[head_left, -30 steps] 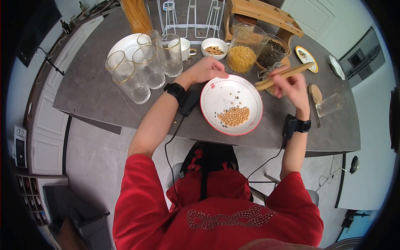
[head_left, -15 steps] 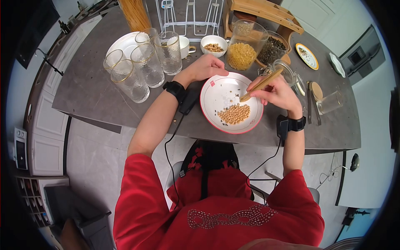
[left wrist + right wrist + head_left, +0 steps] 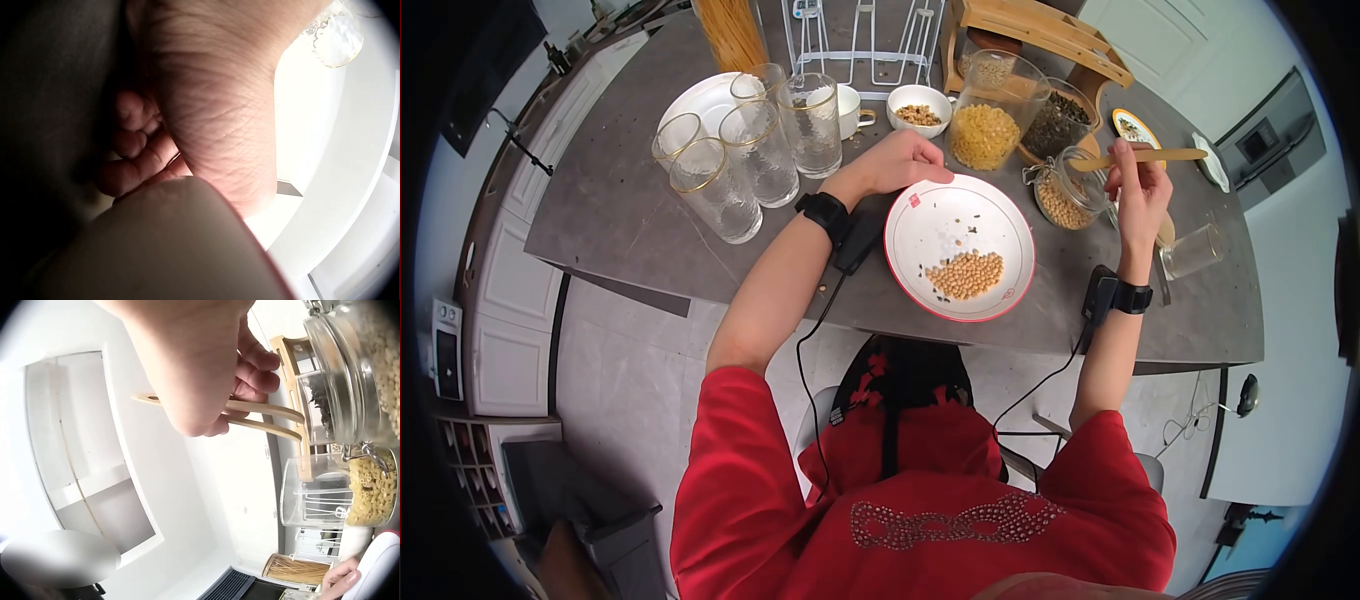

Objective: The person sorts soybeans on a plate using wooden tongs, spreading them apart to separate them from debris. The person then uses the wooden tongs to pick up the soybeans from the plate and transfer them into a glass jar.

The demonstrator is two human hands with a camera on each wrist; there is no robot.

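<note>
A white plate (image 3: 910,235) with a red rim carries a pile of round beige beans (image 3: 965,274) and a few dark bits. My left hand (image 3: 898,163) grips its far left rim; in the left wrist view the curled fingers (image 3: 145,164) show beside the plate's pale side. My right hand (image 3: 1138,200) pinches wooden tongs (image 3: 1180,155) to the right of the plate. The tongs' tips lie at the mouth of a clip-top glass jar (image 3: 1060,200) of beige beans. The right wrist view shows the two tong arms (image 3: 265,409) slightly apart, with nothing visible between them.
Several gold-rimmed glasses (image 3: 752,150) stand at the left. Behind the plate are a white cup of nuts (image 3: 918,100), a container of yellow pasta (image 3: 984,138) and a jar of dark leaves (image 3: 1055,122). A glass (image 3: 1192,252) lies on its side at right.
My right hand first brought the tongs in over the plate, then carried them away right to the bean jar. My left hand stays on the plate's rim.
</note>
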